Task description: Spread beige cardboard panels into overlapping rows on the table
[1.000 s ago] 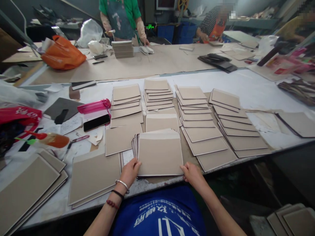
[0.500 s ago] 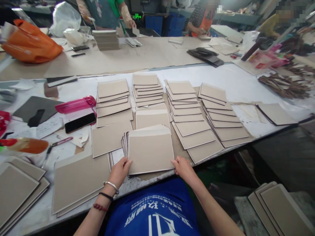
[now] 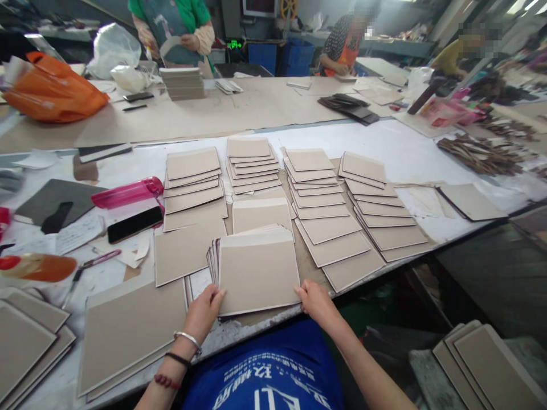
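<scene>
A stack of beige board panels (image 3: 258, 279) with pale edges lies near the table's front edge, its left side fanned out. My left hand (image 3: 205, 307), with bracelets on the wrist, pinches the stack's lower left corner. On the opposite side, the lower right corner sits between the thumb and fingers of my right hand (image 3: 316, 302). How many panels each hand grips is hidden. Behind the stack lies another beige panel (image 3: 261, 215). To the right, rows of overlapping panels (image 3: 342, 242) run back across the table, and a single panel (image 3: 188, 250) lies at left.
Larger panels (image 3: 128, 336) lie at front left, near a phone (image 3: 135, 224), a pink case (image 3: 128, 192) and a glue bottle (image 3: 40, 267). More panels (image 3: 491, 364) rest low at right. An orange bag (image 3: 55, 91) stands at back left. Co-workers (image 3: 173, 34) stand across the table.
The view has tilted up slightly, so the table appears lower. Both hands keep their hold on the stack. Across the table, a co-worker has raised a curved pale piece.
</scene>
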Demonstrator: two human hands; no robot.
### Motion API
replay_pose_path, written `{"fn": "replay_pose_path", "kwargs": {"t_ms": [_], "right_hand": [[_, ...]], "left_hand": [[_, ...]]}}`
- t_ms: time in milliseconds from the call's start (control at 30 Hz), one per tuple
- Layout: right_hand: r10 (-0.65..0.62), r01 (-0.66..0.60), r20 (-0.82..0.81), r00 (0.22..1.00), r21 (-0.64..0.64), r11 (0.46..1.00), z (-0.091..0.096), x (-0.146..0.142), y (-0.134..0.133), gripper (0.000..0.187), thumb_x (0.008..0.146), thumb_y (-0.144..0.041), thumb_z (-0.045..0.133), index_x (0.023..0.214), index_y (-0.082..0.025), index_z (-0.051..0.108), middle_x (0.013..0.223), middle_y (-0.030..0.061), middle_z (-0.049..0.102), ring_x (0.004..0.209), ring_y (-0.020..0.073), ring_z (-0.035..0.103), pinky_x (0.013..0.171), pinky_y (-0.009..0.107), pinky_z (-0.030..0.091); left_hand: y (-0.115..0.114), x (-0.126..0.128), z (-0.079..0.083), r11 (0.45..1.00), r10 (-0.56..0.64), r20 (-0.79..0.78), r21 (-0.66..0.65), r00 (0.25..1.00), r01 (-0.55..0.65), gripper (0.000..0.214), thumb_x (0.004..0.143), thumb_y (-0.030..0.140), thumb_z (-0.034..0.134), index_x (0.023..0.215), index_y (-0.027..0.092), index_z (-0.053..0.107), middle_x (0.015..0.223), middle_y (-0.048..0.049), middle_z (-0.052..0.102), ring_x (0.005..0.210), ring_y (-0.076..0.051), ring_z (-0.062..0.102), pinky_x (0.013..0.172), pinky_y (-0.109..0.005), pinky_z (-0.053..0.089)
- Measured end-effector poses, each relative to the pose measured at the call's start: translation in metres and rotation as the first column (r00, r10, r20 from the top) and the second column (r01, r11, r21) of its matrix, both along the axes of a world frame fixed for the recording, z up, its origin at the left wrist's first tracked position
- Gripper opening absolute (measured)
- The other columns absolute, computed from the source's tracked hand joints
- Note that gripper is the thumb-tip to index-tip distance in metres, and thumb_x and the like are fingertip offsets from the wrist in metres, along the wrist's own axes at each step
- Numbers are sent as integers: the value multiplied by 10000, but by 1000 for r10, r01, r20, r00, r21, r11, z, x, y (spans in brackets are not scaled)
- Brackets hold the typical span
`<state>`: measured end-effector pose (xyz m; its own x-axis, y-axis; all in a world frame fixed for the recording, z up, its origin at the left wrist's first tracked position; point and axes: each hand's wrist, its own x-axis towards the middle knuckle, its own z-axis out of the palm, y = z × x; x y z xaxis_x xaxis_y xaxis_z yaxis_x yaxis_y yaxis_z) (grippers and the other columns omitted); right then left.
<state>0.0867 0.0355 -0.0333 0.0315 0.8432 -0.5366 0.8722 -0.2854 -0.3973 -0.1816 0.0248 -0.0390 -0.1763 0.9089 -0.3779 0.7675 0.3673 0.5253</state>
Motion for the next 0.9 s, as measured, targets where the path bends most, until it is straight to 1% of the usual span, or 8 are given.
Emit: {"fn": "replay_pose_path", "kwargs": {"t_ms": [267, 533, 600, 667, 733, 800, 867, 900], "right_hand": [[12, -12, 14, 1000, -35, 999, -5, 1, 0, 220, 898, -247, 404, 749, -155, 538, 581, 25, 620, 508, 125, 559, 543, 213, 339], [51, -48, 31, 998, -67, 997, -14, 3, 4, 238, 904, -262, 381, 726, -166, 507, 648, 56, 647, 542, 133, 582, 545, 214, 350], [46, -43, 42, 998, -69, 997, -12, 3, 5, 242, 906, -263, 375, 735, -164, 516, 649, 59, 649, 541, 134, 583, 547, 215, 356], [28, -25, 48, 998, -60, 998, -8, 2, 3, 240, 902, -261, 382, 748, -161, 536, 647, 59, 649, 560, 139, 592, 557, 214, 366], [16, -15, 38, 999, -37, 999, -3, 0, 0, 232, 891, -258, 402, 763, -155, 566, 670, 69, 657, 615, 150, 611, 584, 215, 384], [11, -11, 34, 999, 5, 1000, 2, -2, -3, 220, 873, -248, 429, 791, -138, 600, 743, 100, 672, 715, 173, 632, 636, 227, 410], [-19, 16, 64, 998, 42, 999, 4, -4, -3, 202, 845, -231, 459, 839, -117, 626, 854, 140, 676, 835, 214, 634, 699, 258, 430], [-50, 47, 70, 996, 35, 998, 4, -5, -3, 200, 828, -226, 474, 859, -111, 635, 882, 153, 674, 862, 233, 633, 709, 275, 441]], "left_hand": [[-9, 4, -8, 998, 0, -51, 61, 999, 3, 175, 814, 294, 389, 655, 223, 380, 575, 22, 477, 591, -157, 508, 594, -248, 343], [-7, 7, -7, 999, 9, -101, 36, 995, -5, 158, 843, 252, 388, 699, 206, 438, 635, 2, 525, 634, -154, 522, 620, -248, 370], [-9, 6, -7, 999, -18, -116, 40, 993, 23, 176, 854, 264, 371, 727, 198, 473, 657, -15, 545, 647, -166, 535, 637, -264, 395], [-14, 6, -9, 990, -74, -216, 104, 974, 98, 215, 858, 281, 357, 800, 175, 535, 737, -60, 581, 720, -194, 560, 698, -302, 429], [-19, 5, -12, 945, -119, -400, 235, 909, 227, 281, 843, 269, 362, 955, 150, 590, 921, -126, 604, 912, -246, 560, 829, -371, 428], [-19, 3, -19, 849, -150, -522, 366, 839, 380, 412, 799, 174, 352, 1151, 244, 556, 1192, -108, 545, 1177, -273, 431, 975, -449, 339], [-11, 2, -29, 753, -323, -559, 336, 763, 565, 553, 723, 118, 391, 1211, 354, 498, 1331, -36, 455, 1292, -270, 296, 1033, -484, 260], [-5, 3, -33, 731, -398, -564, 281, 723, 622, 567, 698, 135, 424, 1201, 388, 492, 1344, -8, 443, 1291, -275, 299, 1031, -486, 263]]}}
